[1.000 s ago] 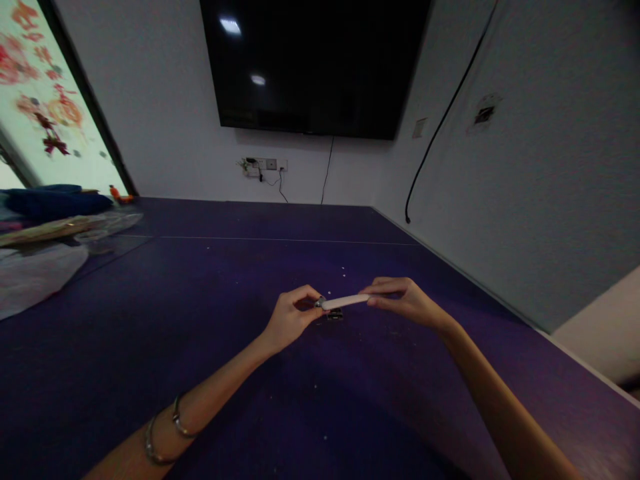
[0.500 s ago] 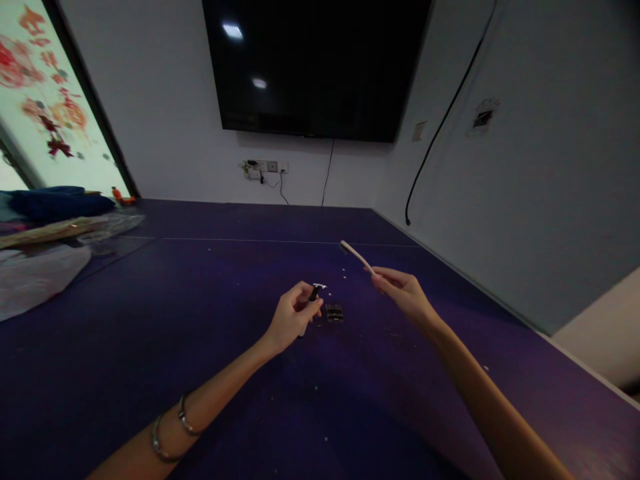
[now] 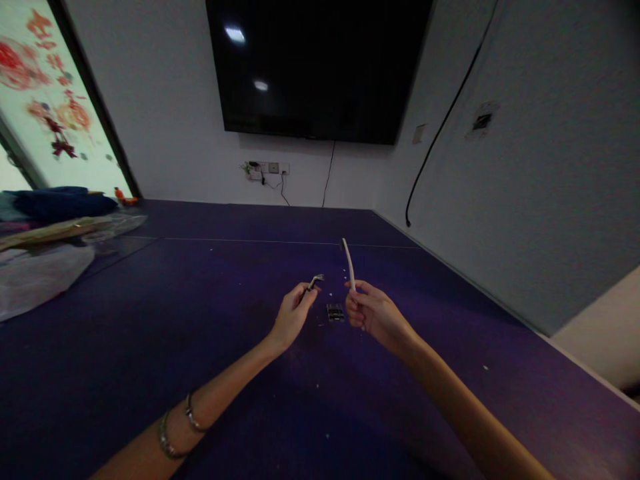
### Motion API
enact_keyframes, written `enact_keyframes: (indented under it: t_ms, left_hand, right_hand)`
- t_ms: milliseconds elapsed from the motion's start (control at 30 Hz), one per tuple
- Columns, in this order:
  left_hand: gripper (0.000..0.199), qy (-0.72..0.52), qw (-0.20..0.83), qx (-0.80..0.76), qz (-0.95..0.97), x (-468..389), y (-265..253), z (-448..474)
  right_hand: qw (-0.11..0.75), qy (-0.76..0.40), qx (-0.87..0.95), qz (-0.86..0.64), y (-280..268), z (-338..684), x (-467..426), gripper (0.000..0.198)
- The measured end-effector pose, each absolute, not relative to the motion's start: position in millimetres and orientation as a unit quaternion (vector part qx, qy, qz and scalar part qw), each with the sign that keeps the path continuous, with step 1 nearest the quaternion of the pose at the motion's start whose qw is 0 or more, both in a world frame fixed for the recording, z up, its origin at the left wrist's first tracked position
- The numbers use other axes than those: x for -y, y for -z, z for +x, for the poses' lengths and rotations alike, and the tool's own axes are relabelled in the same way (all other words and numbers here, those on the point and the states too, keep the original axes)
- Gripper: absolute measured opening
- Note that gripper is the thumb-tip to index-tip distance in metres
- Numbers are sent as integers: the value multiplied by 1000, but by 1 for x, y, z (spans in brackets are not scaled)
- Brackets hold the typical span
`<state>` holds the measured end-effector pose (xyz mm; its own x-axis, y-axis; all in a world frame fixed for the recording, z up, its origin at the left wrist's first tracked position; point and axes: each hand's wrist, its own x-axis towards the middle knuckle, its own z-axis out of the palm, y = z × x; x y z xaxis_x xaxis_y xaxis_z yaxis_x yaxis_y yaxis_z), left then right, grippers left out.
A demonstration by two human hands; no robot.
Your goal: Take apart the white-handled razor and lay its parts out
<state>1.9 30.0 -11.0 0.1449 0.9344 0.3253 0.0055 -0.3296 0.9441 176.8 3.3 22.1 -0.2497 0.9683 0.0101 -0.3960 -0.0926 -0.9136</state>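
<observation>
My left hand point(image 3: 291, 315) is closed around the handle of a razor point(image 3: 316, 279), whose silvery head sticks up past the thumb. Most of its dark handle is hidden by my fingers. My right hand point(image 3: 376, 311) grips a pale toothbrush point(image 3: 349, 261), held nearly upright with its darker bristles at the top, facing left. Razor and toothbrush are apart, with a gap between the two hands. Below that gap, a small dark rectangular piece point(image 3: 335, 313) with a ridged, partly clear look lies on the purple surface point(image 3: 210, 373).
Small white specks are scattered over the surface. At the left lie a clear plastic bag point(image 3: 45, 277) and a dark blue cloth pile point(image 3: 63, 203). A television point(image 3: 320, 73) hangs on the wall ahead, sockets below it. A black cable point(image 3: 440, 130) runs down the right wall.
My right hand has moved left and down, and the toothbrush has swung from slanting to nearly upright. My left hand has turned the razor, so its head now shows from another side.
</observation>
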Motion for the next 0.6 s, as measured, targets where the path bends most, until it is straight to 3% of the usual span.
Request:
enact_keyframes:
  t_ms: [100, 233, 600]
  left_hand:
    - [40, -540, 459, -371, 600, -33, 12, 1]
    - [40, -555, 453, -363, 596, -39, 16, 0]
    - [37, -530, 444, -352, 631, -40, 23, 4]
  right_hand:
    - [497, -732, 354, -304, -15, 168, 0, 25]
    - [467, -788, 290, -279, -2, 158, 16, 24]
    - [448, -803, 278, -277, -6, 144, 45, 24]
